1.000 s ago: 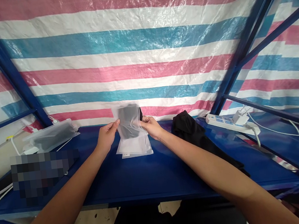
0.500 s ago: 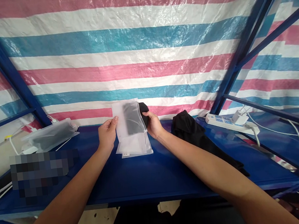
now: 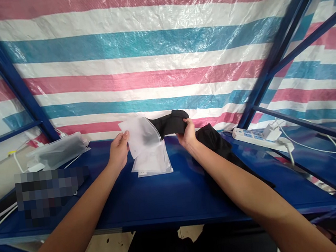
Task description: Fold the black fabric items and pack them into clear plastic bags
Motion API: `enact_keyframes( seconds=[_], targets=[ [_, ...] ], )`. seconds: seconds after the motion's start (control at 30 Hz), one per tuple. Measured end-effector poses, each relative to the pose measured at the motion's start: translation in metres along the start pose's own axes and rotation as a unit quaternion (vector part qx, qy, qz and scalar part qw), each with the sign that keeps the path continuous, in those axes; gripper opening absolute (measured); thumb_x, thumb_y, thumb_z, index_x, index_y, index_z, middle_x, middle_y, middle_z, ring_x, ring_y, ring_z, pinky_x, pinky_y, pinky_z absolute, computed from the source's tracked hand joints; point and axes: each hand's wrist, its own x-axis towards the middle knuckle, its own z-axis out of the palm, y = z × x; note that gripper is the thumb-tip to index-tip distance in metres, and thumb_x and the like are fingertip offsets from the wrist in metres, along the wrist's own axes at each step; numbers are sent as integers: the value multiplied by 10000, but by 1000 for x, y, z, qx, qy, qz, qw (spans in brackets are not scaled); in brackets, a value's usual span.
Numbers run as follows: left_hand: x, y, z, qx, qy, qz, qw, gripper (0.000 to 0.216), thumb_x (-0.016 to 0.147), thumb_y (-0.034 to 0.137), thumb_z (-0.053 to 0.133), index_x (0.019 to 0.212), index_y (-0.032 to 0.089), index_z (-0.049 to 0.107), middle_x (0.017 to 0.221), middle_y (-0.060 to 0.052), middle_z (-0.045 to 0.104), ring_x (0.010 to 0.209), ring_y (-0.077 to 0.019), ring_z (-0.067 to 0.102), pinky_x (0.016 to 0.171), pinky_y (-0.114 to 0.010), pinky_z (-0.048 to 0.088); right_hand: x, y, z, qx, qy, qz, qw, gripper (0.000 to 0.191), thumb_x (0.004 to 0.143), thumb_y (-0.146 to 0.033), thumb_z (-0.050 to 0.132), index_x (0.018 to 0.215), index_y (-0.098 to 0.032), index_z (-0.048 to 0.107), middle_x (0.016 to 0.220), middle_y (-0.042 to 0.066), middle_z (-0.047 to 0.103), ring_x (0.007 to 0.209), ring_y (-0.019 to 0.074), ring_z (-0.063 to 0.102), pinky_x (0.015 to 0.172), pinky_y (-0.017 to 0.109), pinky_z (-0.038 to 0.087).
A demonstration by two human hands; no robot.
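My left hand (image 3: 120, 147) pinches the left edge of a frosted zip bag (image 3: 139, 139), held up above the table. A folded black cloth (image 3: 172, 122) sticks out of the bag's right-hand opening, with a dark part still showing through the plastic. My right hand (image 3: 188, 135) grips the outer end of this cloth, thumb on its near face. Under the raised bag lie more frosted zip bags (image 3: 152, 164), flat on the table. Close to my right forearm rests a black garment (image 3: 217, 142), partly covered by the arm.
The blue table (image 3: 152, 202) has a white power strip (image 3: 257, 138) with plugs and cables at right. At left lie a filled frosted bag (image 3: 57, 150), white cables and a blurred-out patch. Blue metal posts and a striped tarp (image 3: 146, 43) stand behind.
My right hand has moved right, drawing the black cloth well out of the bag. The bag has bent and tilted, while my left hand keeps its edge.
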Motion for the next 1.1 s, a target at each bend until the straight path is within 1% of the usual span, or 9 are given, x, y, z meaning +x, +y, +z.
enact_keyframes(
  seconds=[0.1, 0.3, 0.37, 0.63, 0.7, 0.77, 0.87, 0.97, 1.1],
  targets=[
    [2, -2, 5, -39, 6, -7, 999, 469, 817, 585, 891, 896, 220, 609, 967, -31, 736, 949, -197, 718, 847, -313, 607, 5, -10, 0, 11, -5, -8, 1000, 130, 852, -320, 629, 946, -234, 651, 793, -19, 748, 691, 169, 723, 521, 241, 606],
    [14, -9, -14, -12, 154, -16, 988, 436, 827, 415, 898, 1115, 201, 650, 999, -46, 773, 924, -200, 771, 871, -362, 639, 18, -32, -5, 57, -18, -51, 997, 121, 886, -312, 586, 955, -231, 644, 827, -20, 751, 721, 156, 740, 592, 244, 641],
    [15, -8, -17, 4, 164, -22, 986, 501, 826, 365, 902, 1222, 210, 638, 1034, -57, 781, 927, -209, 781, 849, -368, 649, 22, -38, -8, 61, -22, -56, 996, 148, 905, -318, 573, 987, -227, 657, 855, -13, 759, 737, 165, 747, 589, 261, 644],
    [-1, -18, -2, 149, -50, 26, 987, 771, 898, 450, 823, 1572, 262, 499, 1319, -118, 747, 1031, -234, 785, 856, -359, 649, 20, -46, -8, 39, -30, -64, 997, 119, 946, -359, 618, 954, -241, 631, 823, -24, 718, 689, 148, 705, 509, 213, 557],
    [-5, -25, -2, 251, -92, 62, 962, 763, 893, 399, 809, 1580, 269, 502, 1466, -153, 660, 1095, -268, 776, 867, -395, 656, 18, -48, -5, 26, -24, -75, 997, 117, 943, -358, 637, 953, -241, 627, 821, -30, 714, 697, 147, 700, 514, 216, 564],
    [-9, -31, -4, 355, -114, 122, 920, 693, 872, 329, 806, 1524, 270, 576, 1607, -166, 531, 1291, -328, 702, 1013, -479, 631, 16, -55, 0, -9, -4, -102, 995, 139, 920, -356, 687, 958, -247, 609, 836, -39, 715, 722, 153, 710, 517, 224, 578],
    [-12, -35, -6, 451, -142, 192, 860, 472, 917, 319, 757, 1382, 272, 695, 1663, -135, 468, 1511, -379, 514, 1247, -580, 463, 7, -77, 12, -37, 23, -181, 982, 281, 842, -302, 809, 957, -254, 558, 851, -56, 705, 761, 157, 731, 546, 234, 609],
    [-15, -34, -5, 473, -171, 203, 840, 330, 994, 389, 685, 1299, 273, 738, 1604, -115, 537, 1502, -377, 502, 1248, -597, 453, -22, -115, 27, -23, 1, -277, 961, 350, 817, -237, 857, 971, -253, 543, 862, -64, 683, 802, 155, 751, 642, 272, 668],
    [-17, -30, -2, 471, -194, 198, 837, 317, 1023, 425, 646, 1274, 260, 747, 1562, -124, 571, 1470, -369, 523, 1193, -583, 504, -104, -172, 29, -90, -32, -382, 919, 223, 885, -217, 819, 961, -295, 624, 989, -23, 717, 1010, 228, 798, 907, 443, 717]
  ],
)
